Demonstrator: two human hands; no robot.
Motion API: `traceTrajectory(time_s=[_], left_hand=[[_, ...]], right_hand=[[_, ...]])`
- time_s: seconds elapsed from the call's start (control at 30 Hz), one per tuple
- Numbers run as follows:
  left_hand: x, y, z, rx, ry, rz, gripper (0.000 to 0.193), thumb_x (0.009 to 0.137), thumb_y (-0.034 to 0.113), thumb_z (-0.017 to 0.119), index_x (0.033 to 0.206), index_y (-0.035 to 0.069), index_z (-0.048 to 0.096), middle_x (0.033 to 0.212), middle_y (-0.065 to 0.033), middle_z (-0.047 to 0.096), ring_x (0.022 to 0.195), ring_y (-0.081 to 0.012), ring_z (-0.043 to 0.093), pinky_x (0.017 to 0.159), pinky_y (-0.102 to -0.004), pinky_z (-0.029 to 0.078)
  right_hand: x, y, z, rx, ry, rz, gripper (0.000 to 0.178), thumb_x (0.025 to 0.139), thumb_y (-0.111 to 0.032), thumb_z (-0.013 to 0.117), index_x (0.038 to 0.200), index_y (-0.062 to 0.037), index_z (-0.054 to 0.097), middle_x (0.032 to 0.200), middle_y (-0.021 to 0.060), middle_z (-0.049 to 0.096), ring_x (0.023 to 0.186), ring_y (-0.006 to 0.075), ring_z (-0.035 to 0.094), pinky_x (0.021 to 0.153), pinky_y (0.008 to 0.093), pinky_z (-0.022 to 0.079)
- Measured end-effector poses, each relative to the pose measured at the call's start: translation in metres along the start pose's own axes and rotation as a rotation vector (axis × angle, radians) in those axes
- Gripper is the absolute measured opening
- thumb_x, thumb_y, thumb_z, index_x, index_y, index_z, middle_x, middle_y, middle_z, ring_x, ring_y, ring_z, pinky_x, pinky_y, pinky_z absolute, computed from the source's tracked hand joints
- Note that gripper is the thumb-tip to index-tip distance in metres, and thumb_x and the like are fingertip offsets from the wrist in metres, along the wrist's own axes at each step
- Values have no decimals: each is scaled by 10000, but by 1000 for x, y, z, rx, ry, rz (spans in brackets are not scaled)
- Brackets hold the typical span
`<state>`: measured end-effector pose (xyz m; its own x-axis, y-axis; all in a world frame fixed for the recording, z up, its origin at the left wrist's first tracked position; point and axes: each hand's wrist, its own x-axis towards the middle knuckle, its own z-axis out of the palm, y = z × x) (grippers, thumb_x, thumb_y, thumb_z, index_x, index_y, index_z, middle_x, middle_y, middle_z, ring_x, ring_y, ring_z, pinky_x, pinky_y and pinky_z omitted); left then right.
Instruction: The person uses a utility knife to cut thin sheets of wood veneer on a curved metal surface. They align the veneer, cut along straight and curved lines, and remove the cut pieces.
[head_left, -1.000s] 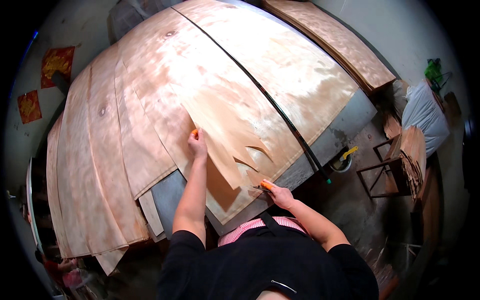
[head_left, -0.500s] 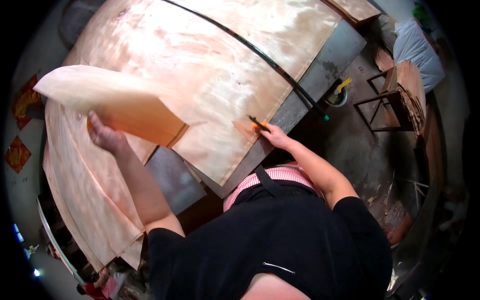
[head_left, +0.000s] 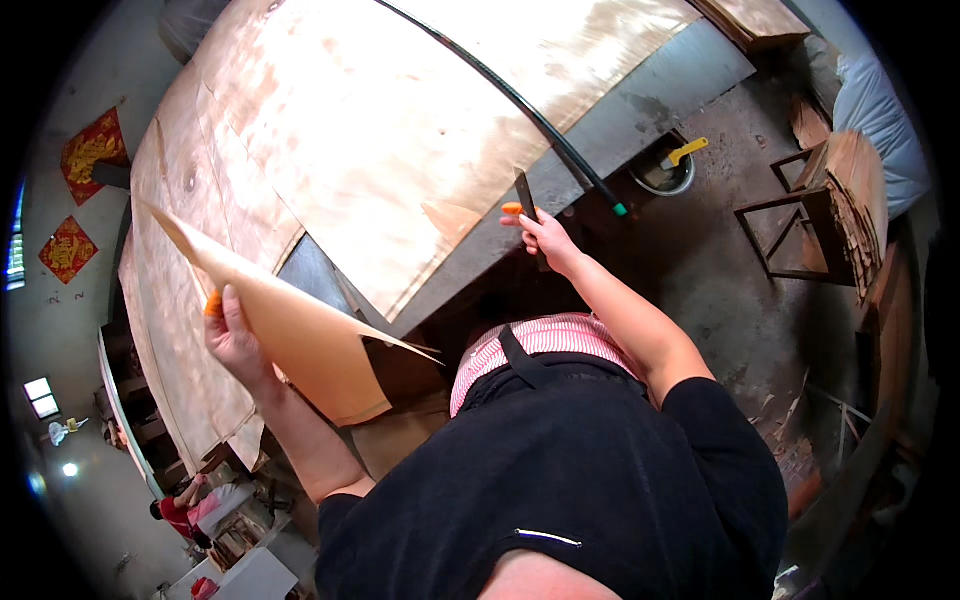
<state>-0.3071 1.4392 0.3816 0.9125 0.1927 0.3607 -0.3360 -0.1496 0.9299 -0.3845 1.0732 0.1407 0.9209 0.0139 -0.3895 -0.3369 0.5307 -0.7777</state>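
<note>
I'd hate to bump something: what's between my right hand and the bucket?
In the head view, the green-tipped end of the black pole, jutting past the edge of the table, lies between your right hand and the bucket.

Your bench: flat grey tabletop (head_left: pixel 680 85), bare along the right-hand edge and in a gap between sheets. On it you've got one broad, pale wood veneer sheet (head_left: pixel 370 140), plus overlapping pale-tan veneer sheets (head_left: pixel 165 330) to your left. Long thin black rod with green tip (head_left: pixel 520 102) lies across the broad sheet, tip past the table edge. Small tan triangular veneer scrap (head_left: pixel 450 218) sits near that sheet's edge. Grey floor (head_left: pixel 720 320) to your right carries a dark angular frame stand (head_left: pixel 752 244).
</note>
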Motion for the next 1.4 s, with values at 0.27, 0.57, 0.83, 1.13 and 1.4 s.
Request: traceTrajectory(time_s=[0.27,0.57,0.83,1.13,1.4], left_hand=[[-78,45,172,-29,-253,-95,163,846,110,567,956,-8,583,832,-21,599,708,-64,538,657,-179,435],[-90,58,370,-82,-563,37,176,839,87,569,949,-50,573,912,-26,550,782,-88,536,701,-199,430],[-108,38,593,-146,-731,4,127,821,62,568,886,-46,587,856,-11,534,684,-55,513,607,-175,406],[-111,62,829,-162,-886,-50,127,818,74,584,903,-19,588,791,-12,570,671,-61,530,588,-184,422],[-117,61,961,-184,-945,-124,117,829,75,569,915,-2,585,782,-31,589,680,-82,571,571,-214,443]], right_hand=[[-146,-14,-139,17,178,105,267,904,-167,414,1143,-54,450,912,62,597,458,10,311,421,159,309],[-205,-69,-273,162,393,-40,258,910,-124,399,1147,-37,454,885,74,591,468,9,325,424,150,313],[-248,-129,-437,187,698,-18,255,900,-129,418,1139,-48,450,886,75,600,456,8,330,404,157,311],[-282,-213,-585,258,972,44,192,894,-142,433,1071,-76,471,852,73,608,460,28,341,402,179,313],[-218,-289,-714,349,932,17,150,884,-131,439,1029,-97,456,819,53,592,477,47,351,422,184,319]])
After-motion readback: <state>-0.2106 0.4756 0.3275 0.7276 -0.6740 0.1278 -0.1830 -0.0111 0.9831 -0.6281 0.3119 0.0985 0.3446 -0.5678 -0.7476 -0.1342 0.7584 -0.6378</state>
